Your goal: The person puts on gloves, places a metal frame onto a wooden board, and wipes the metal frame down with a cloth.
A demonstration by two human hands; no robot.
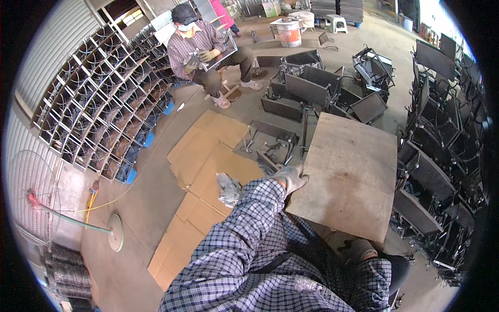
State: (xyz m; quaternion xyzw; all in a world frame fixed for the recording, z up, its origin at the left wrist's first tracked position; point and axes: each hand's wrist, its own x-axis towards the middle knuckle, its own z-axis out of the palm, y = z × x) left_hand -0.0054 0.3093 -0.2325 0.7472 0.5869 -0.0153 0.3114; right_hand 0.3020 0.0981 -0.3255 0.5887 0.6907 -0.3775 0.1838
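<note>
A large, flat rectangular wooden board [345, 171], brown with a dark smudge at its middle, is tilted in front of me. My left hand [293, 178], in a grey work glove, is closed on the board's left edge. In shadow by the board's lower edge is my right hand [358, 251], in a darker glove; its fingers are too dim to make out. A crumpled grey cloth [227, 188] lies left of my left forearm, on flattened cardboard [208, 156]. Just beyond the board stand black metal frames with flat panels [306, 89].
Piled black metal frames [431, 171] crowd the right side. A seated co-worker [205, 54] in gloves holds a metal frame at the far left. Racked metal frames [104, 99] line the left wall, near a round-based fan [116, 232]. A bucket [287, 32] and a stool [336, 23] stand far back.
</note>
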